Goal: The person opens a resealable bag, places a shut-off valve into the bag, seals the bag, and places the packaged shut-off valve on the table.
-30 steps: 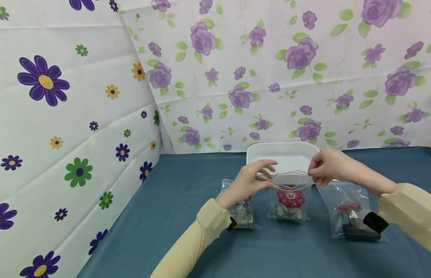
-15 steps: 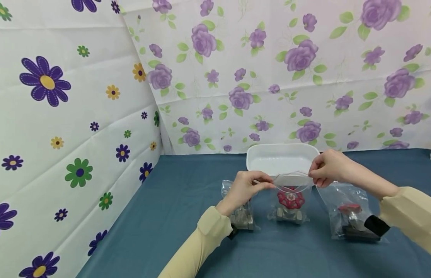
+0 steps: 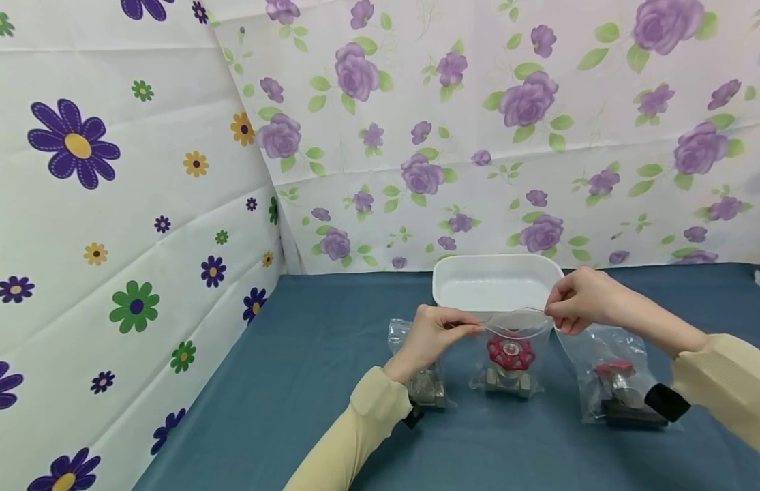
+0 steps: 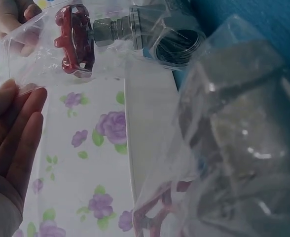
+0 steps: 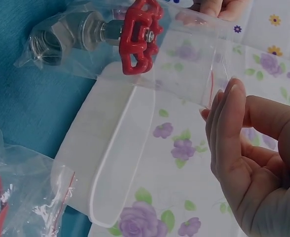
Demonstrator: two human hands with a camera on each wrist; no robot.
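A metal valve (image 3: 507, 382) with a red handwheel (image 3: 511, 351) stands inside a clear zip bag (image 5: 189, 61), in the middle of the work area. At the left side of the bag's mouth, my left hand (image 3: 435, 334) pinches the edge between thumb and fingers. My right hand (image 3: 581, 300) pinches the opposite edge. Between them the mouth gapes in an oval above the handwheel. The left wrist view shows the plastic at the fingertips of the left hand (image 4: 12, 136); a red zip line runs close to the right fingertips in the right wrist view.
Behind the bag sits a white tray (image 3: 496, 283). A second bagged valve (image 3: 427, 390) lies to the left, partly behind my left wrist. To the right is another bagged valve (image 3: 621, 389) with a red top, near my right wrist. Floral cloths (image 3: 367, 177) hang behind and at left.
My left hand, its fingers spread at the bag's mouth a second ago, has come together and pinches the left edge. The right hand keeps its pinch, nearly still.
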